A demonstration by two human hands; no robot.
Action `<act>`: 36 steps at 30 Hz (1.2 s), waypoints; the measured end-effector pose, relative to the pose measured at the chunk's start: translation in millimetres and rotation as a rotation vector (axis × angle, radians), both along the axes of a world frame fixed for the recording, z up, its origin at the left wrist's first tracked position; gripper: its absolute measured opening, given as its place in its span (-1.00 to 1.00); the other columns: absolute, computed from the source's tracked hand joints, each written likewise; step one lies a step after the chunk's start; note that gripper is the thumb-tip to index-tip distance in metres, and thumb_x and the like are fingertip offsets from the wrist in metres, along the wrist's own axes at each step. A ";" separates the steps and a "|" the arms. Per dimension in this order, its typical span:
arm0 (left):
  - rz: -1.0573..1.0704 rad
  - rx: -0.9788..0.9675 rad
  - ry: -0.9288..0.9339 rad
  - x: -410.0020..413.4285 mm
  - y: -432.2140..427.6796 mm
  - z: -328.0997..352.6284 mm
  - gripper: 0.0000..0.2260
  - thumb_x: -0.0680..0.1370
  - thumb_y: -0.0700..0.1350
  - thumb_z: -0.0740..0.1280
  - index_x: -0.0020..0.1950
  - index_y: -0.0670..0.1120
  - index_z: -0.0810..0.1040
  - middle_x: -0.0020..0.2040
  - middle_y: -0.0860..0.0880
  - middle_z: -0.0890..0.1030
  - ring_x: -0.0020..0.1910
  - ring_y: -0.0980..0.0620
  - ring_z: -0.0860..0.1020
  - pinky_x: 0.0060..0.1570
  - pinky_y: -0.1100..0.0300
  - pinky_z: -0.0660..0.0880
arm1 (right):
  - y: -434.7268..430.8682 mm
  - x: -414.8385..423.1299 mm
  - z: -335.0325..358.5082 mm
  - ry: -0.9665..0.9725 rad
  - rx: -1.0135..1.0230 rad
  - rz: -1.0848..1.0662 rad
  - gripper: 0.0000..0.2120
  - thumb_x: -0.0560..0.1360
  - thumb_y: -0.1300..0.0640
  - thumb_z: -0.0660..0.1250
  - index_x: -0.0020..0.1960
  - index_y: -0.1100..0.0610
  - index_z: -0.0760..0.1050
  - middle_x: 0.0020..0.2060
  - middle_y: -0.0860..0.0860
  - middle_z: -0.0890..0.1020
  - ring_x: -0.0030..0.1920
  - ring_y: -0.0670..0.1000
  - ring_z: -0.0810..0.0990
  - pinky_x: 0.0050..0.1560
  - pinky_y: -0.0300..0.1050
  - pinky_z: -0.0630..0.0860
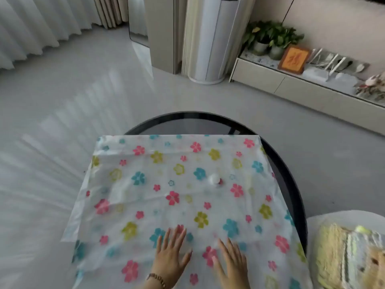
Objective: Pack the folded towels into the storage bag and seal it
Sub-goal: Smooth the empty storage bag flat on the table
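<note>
- The storage bag (183, 195), clear plastic printed with coloured flowers, lies flat over the round dark table (291, 174).
- The left hand (171, 255) and right hand (231, 261) rest palm-down on the bag's near part, side by side, fingers spread, gripping nothing.
- A small white valve (214, 180) sits near the bag's middle.
- Folded towels (350, 255) lie off to the right on a white surface (333, 217), apart from the bag.
- A bead bracelet (157, 278) circles the left wrist.
</note>
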State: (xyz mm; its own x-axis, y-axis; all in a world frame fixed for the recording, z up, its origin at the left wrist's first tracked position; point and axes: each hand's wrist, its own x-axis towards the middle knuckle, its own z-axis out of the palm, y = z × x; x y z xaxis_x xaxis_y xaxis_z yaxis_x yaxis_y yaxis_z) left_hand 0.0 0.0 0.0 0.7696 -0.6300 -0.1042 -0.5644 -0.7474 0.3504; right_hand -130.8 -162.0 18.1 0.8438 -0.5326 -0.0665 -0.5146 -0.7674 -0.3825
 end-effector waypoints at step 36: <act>-0.422 -0.028 -0.024 -47.5 -45.1 -22.5 -0.20 0.29 0.50 -0.03 0.48 0.22 0.08 0.53 0.15 0.05 0.53 0.03 -0.06 0.48 -0.01 -0.17 | -56.3 -76.8 -43.2 -0.197 0.209 -0.067 -0.58 0.59 -0.07 0.07 0.42 -0.03 0.32 0.49 -0.08 0.22 0.51 -0.03 0.10 0.51 -0.02 0.08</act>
